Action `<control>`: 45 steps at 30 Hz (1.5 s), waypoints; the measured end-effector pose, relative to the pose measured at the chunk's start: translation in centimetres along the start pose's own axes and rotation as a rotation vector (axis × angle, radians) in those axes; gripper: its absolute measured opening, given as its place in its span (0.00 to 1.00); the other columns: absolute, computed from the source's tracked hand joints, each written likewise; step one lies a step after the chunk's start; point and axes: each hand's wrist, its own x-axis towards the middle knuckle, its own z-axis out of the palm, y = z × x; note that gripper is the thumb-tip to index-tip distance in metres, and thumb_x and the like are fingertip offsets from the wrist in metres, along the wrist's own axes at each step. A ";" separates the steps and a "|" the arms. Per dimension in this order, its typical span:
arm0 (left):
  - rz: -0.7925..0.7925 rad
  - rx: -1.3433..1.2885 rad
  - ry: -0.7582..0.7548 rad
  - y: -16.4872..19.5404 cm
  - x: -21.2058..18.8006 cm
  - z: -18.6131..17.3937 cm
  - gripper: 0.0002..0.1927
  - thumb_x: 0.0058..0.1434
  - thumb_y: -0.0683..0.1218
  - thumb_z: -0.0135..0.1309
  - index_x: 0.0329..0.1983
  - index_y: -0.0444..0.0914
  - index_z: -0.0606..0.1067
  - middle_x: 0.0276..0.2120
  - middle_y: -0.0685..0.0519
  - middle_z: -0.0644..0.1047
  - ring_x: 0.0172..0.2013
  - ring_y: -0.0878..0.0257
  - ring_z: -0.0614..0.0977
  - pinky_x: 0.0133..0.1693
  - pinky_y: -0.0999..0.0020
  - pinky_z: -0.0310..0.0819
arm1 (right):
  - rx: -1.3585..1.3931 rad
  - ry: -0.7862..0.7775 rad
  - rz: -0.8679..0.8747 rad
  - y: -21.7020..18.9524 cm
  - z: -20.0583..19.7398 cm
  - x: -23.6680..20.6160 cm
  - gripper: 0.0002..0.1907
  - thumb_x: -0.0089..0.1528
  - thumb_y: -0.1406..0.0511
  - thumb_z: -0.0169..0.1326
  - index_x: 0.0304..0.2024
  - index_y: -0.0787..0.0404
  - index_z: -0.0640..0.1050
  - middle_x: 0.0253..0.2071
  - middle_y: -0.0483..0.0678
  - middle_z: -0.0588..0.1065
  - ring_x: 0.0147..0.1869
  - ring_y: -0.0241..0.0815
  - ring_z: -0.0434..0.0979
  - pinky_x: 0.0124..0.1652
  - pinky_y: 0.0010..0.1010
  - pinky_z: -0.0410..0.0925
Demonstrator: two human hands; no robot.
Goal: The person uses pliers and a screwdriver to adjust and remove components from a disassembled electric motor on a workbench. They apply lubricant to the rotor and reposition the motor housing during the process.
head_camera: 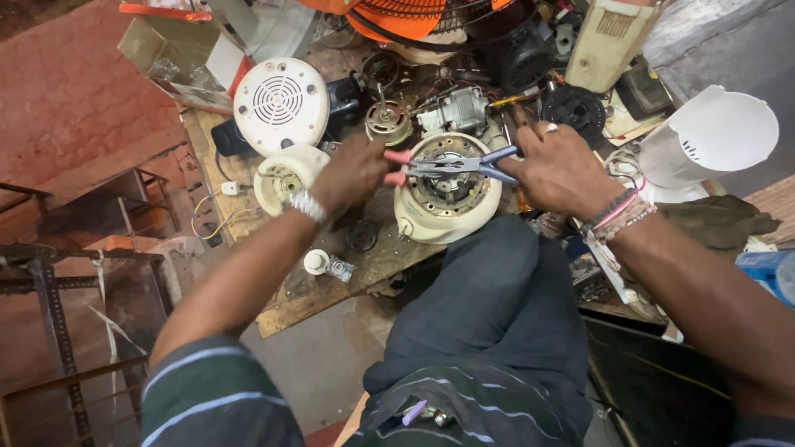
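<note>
A cramped appliance-repair workshop: bare copper-wound electric motors [387, 121], cream plastic mixer housings [280, 103] and an orange fan grille [397, 16] crowd a scarred wooden workbench [315, 294]

A round white vented cover [280, 103] lies on the cluttered bench [315, 290], a white plastic jug [712, 136] well apart.

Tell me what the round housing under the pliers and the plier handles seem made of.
Round housing: cream plastic by its smooth moulded look, with metal parts inside. Red-handled pliers in the left hand and blue-handled pliers in the right hand: steel, probably rubbery sleeves.
</note>
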 end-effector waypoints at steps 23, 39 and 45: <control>0.133 0.024 0.025 -2.5 2.0 0.0 0.13 0.58 0.51 0.53 0.36 0.37 0.81 0.47 0.47 0.74 0.49 0.50 0.74 0.47 0.55 0.70 | 0.075 0.082 0.073 -1.1 0.0 -0.6 0.23 0.54 0.64 0.52 0.53 0.48 0.81 0.70 0.55 0.65 0.72 0.53 0.64 0.66 0.53 0.55; 0.268 0.128 -0.025 -4.6 4.2 0.4 0.07 0.59 0.47 0.54 0.32 0.39 0.79 0.47 0.52 0.73 0.51 0.55 0.74 0.52 0.57 0.72 | 0.045 0.075 -0.079 1.6 -0.2 0.8 0.17 0.63 0.62 0.48 0.50 0.45 0.84 0.63 0.49 0.71 0.67 0.46 0.67 0.65 0.46 0.56; 0.299 0.081 0.097 -4.8 4.2 1.0 0.10 0.59 0.48 0.55 0.35 0.36 0.79 0.52 0.45 0.74 0.51 0.53 0.74 0.49 0.56 0.72 | 0.024 -0.103 -0.063 1.1 -0.6 1.0 0.15 0.68 0.61 0.46 0.50 0.49 0.83 0.45 0.55 0.73 0.51 0.51 0.73 0.45 0.41 0.65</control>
